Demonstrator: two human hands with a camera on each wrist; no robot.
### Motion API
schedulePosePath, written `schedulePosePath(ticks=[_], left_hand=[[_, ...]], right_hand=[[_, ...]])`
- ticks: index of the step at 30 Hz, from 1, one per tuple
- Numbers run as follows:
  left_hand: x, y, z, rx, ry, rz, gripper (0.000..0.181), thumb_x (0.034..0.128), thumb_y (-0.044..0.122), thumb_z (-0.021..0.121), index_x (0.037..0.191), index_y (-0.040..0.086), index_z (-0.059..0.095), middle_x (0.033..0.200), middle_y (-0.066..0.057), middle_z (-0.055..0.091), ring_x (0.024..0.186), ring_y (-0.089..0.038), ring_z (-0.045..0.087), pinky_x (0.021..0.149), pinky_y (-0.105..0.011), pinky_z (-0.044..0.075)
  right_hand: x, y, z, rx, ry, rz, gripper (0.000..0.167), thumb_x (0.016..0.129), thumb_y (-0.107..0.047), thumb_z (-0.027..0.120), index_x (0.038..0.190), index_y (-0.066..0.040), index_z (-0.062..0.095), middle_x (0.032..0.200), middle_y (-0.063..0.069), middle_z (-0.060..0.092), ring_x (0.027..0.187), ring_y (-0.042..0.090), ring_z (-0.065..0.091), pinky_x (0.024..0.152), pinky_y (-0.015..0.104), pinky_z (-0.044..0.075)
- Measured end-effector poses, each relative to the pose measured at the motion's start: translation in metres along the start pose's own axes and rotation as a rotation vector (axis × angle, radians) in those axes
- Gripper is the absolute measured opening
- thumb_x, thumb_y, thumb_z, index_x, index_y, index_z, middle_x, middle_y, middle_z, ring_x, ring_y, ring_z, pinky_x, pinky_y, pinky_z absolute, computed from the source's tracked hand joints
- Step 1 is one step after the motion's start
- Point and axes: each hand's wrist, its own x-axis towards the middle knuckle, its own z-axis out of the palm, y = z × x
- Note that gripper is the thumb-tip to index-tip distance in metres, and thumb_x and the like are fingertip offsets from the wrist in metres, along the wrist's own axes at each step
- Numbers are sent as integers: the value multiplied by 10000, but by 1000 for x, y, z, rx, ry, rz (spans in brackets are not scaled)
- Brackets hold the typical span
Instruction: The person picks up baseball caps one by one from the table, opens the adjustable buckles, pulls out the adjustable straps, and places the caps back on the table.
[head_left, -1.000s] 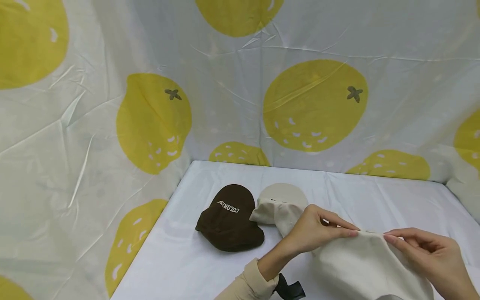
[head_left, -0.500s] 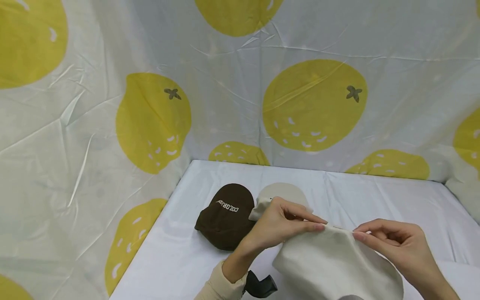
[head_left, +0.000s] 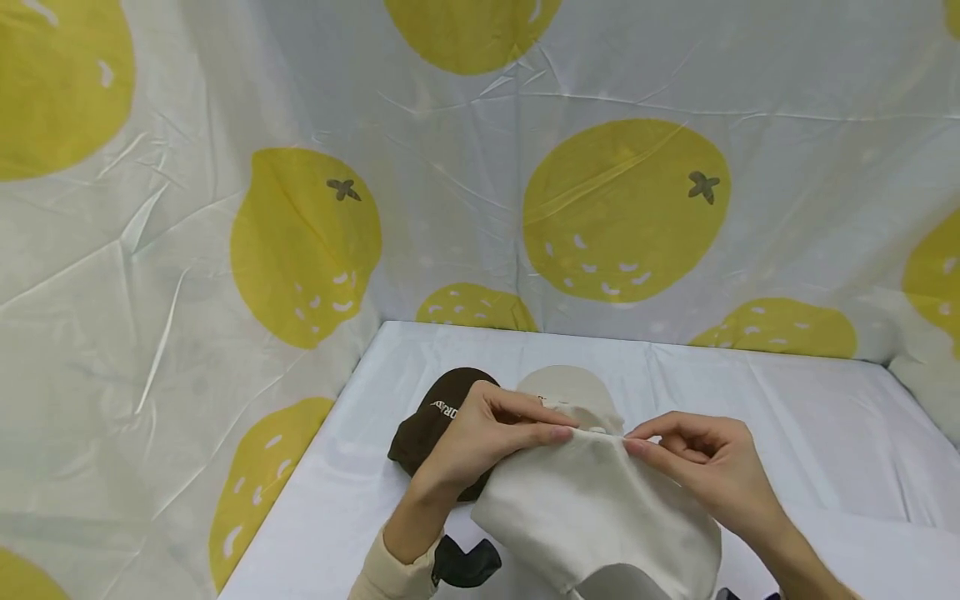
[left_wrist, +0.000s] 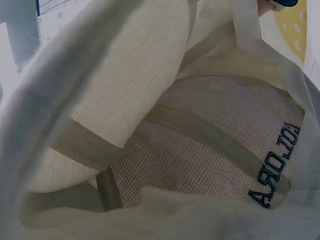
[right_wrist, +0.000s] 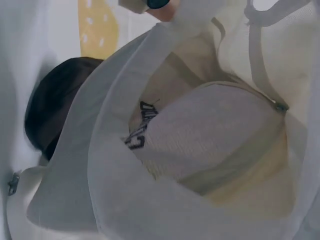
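A cream fabric cap (head_left: 585, 508) hangs between both hands at the lower centre, with an arched opening at its bottom edge. On its top edge, the left hand (head_left: 495, 433) pinches one spot with thumb and forefinger. The right hand (head_left: 708, 462) pinches the same edge a little to the right. In the left wrist view, the cap's inside (left_wrist: 210, 130) shows seam tape and dark letters. The right wrist view also looks into the cap (right_wrist: 210, 130).
A brown cap (head_left: 420, 429) with white letters lies on the white-covered table (head_left: 345, 467), partly behind the left hand. Beside it is another cream cap (head_left: 566, 383), partly covered by the held one. Lemon-patterned cloth (head_left: 450, 208) hangs behind and to the left.
Both hands have moved left across the table with the held cap, their pinches unchanged. The left hand and the held cap now cover part of the brown cap.
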Motion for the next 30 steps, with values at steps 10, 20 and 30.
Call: schedulePosePath(ticks=[10,20,30], left_hand=[[-3,2,-17,-91,121,-57,256,863,47,823,1032,-135,760,944,-76,816,864,-160,765,731,-239,587],[0,-1,-25,-161,208,-109,121,875,9,793,981,45,841,947,-22,817,905,-128,762,783,-244,603],[3,-6,-40,-219,264,-148,220,906,-18,749,920,173,858,940,-22,816,858,-132,763,751,-265,614]], right_hand=[[16,-2,17,-48,58,-96,238,831,98,798,976,-89,813,532,-15,209,497,183,138,390,211,206],[11,4,9,-44,21,-395,409,695,183,830,1045,-27,803,552,-39,231,503,73,165,420,88,213],[16,-4,-6,45,-231,-693,280,853,7,825,1124,43,764,595,-45,341,575,23,182,466,88,203]])
